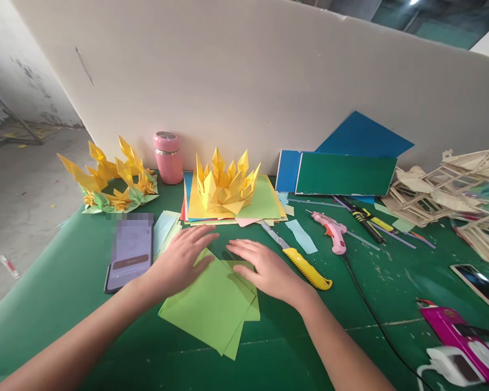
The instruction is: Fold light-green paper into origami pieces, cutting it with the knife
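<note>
A small pile of light green paper sheets [212,309] lies on the green table [65,293] in front of me. My left hand [183,258] rests flat on the pile's upper left part, fingers stretched out. My right hand [264,269] lies flat on its upper right part, fingers spread. Neither hand grips anything. Just beyond the hands stands a yellow folded paper crown [224,184] on a stack of coloured paper [264,206].
A phone [130,255] lies left of my left hand. A yellow-handled utility knife [303,263] and a pink glue gun [334,231] lie to the right. Yellow paper flowers [110,179], a pink cup [168,157], blue and green boards [342,171] and wooden stick models [452,190] line the back.
</note>
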